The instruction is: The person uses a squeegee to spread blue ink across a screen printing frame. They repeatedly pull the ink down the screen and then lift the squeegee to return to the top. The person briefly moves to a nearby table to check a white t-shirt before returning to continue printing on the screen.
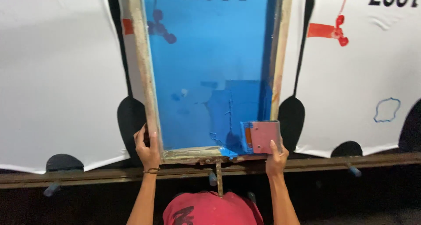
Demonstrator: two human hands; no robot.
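Left hand (pixel 148 149) is clamped on the near-left corner of the wooden screen-printing frame (pixel 141 54), its blue mesh (pixel 206 62) lying flat over a white shirt on the surface. Right hand (pixel 276 157) grips a pink, ink-smeared squeegee (pixel 262 136) at the frame's near-right corner, blade resting on the mesh, and white shirts (pixel 57 76) with red prints (pixel 326 30) lie to either side
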